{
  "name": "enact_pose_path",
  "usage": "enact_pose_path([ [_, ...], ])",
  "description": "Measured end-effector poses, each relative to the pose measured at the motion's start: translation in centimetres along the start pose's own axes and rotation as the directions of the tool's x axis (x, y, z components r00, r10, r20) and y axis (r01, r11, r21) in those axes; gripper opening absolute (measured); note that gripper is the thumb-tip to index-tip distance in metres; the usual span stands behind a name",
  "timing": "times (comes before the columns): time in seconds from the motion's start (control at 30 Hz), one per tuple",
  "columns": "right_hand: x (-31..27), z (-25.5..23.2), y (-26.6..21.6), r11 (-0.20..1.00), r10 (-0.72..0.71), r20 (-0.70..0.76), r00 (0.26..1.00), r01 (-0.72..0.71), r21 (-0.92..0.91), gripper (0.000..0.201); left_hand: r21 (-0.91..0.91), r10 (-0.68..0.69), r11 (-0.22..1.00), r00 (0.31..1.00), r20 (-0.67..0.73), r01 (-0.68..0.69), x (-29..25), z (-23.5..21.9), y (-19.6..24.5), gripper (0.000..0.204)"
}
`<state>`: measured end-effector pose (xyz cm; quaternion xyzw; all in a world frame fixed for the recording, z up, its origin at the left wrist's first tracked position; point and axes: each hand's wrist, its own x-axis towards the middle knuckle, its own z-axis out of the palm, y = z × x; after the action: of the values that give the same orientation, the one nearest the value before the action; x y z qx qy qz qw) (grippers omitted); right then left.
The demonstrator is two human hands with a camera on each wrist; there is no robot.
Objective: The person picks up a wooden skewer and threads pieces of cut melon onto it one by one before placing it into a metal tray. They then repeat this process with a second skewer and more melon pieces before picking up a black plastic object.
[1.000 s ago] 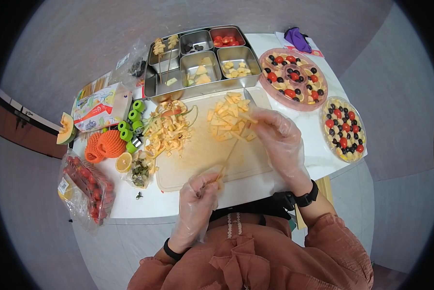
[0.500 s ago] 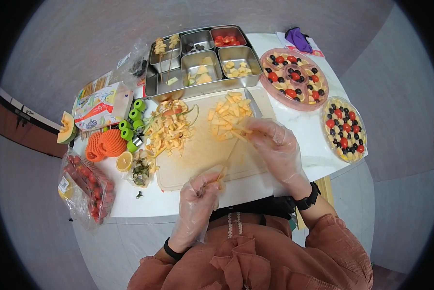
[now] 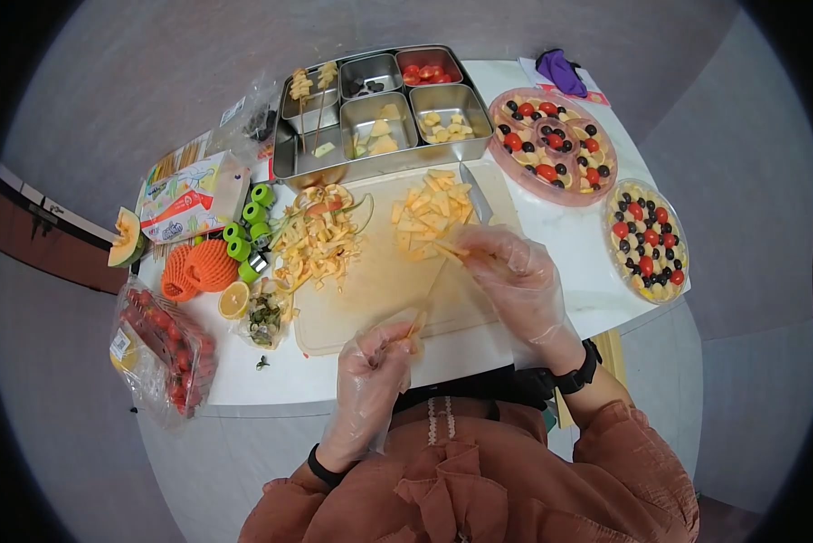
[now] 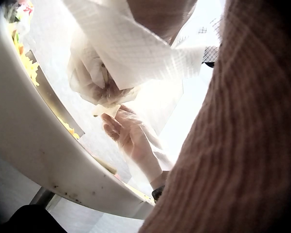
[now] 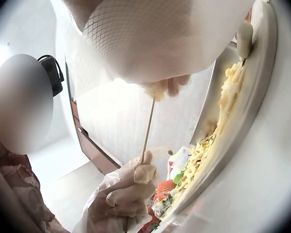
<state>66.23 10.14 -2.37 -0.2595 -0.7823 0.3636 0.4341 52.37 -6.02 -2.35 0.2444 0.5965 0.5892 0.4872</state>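
Note:
In the head view my gloved left hand (image 3: 370, 366) grips a thin wooden skewer (image 5: 149, 126) near the board's front edge. My gloved right hand (image 3: 515, 281) pinches a pale yellow fruit piece (image 3: 451, 250) at the skewer's upper end. Seen from the right wrist, the skewer runs from the left fist up to that piece, partly hidden behind the right glove. Beyond the hands, a pile of cut yellow-orange fruit (image 3: 429, 210) lies on the cutting board (image 3: 379, 299). A knife (image 3: 479, 199) rests beside the pile.
Peels and scraps (image 3: 316, 249) cover the board's left side. Behind stands a steel tray (image 3: 397, 165) of fruit containers and two filled skewers. Two fruit platters (image 3: 556, 145) sit at right. Green cutters (image 3: 236, 240), orange foam nets (image 3: 209, 266) and bagged tomatoes (image 3: 171, 348) lie left.
My right hand has come down slightly along the skewer toward me, bringing the fruit piece lower. The left hand stays nearly still around the skewer.

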Motion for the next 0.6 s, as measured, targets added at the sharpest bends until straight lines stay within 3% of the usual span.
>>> enact_pose_path([
  [0.27, -0.04, -0.01, -0.08, 1.0, -0.026, 0.015, 1.0, 0.026, -0.006, 0.02, -0.017, 0.007, 1.0, 1.0, -0.005, -0.007, 0.04, -0.2, -0.37, 0.017],
  [0.37, -0.24, 0.1, -0.21, 0.999, 0.023, 0.044, 0.999, -0.024, 0.044, 0.02, -0.027, 0.023, 0.999, 0.999, -0.025, -0.023, 0.04, -0.08, -0.48, 0.016],
  [0.6, -0.1, 0.64, -0.51, 0.999, -0.035, 0.006, 0.999, 0.035, 0.006, 0.021, 0.007, 0.032, 0.999, 0.999, -0.044, -0.032, 0.09, 0.08, -0.17, 0.016],
])
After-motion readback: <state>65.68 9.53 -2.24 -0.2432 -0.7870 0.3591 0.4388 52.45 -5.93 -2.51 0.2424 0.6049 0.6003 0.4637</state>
